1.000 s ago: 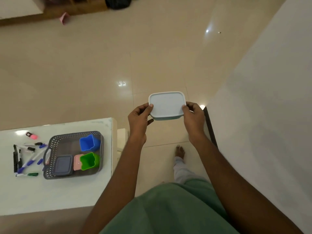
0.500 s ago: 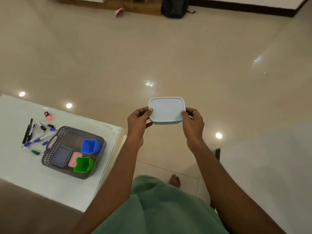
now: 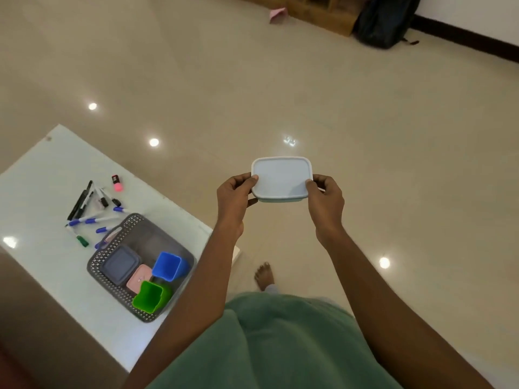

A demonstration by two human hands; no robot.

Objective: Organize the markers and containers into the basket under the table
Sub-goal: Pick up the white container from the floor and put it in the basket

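I hold a pale blue lidded container (image 3: pixel 280 178) level in front of me, above the floor. My left hand (image 3: pixel 234 199) grips its left edge and my right hand (image 3: pixel 325 199) grips its right edge. To the lower left, a grey perforated basket (image 3: pixel 112 245) sits on a white table (image 3: pixel 36 175). Inside it are a dark grey lidded box (image 3: pixel 120 265), a pink box (image 3: pixel 139 280), a blue cup (image 3: pixel 168 265) and a green cup (image 3: pixel 148 297). Several markers (image 3: pixel 90 209) lie loose on the table beyond the basket, with a pink highlighter (image 3: pixel 117 183) among them.
Glossy beige floor tiles fill most of the view. A dark backpack (image 3: pixel 386 21) leans by wooden furniture (image 3: pixel 323 12) at the far wall, with a small pink object (image 3: pixel 276 14) on the floor nearby. My bare foot (image 3: pixel 264 275) stands just right of the table corner.
The view has swung round, so the table and basket now sit closer and more turned at the lower left. Both hands still hold the container the same way.
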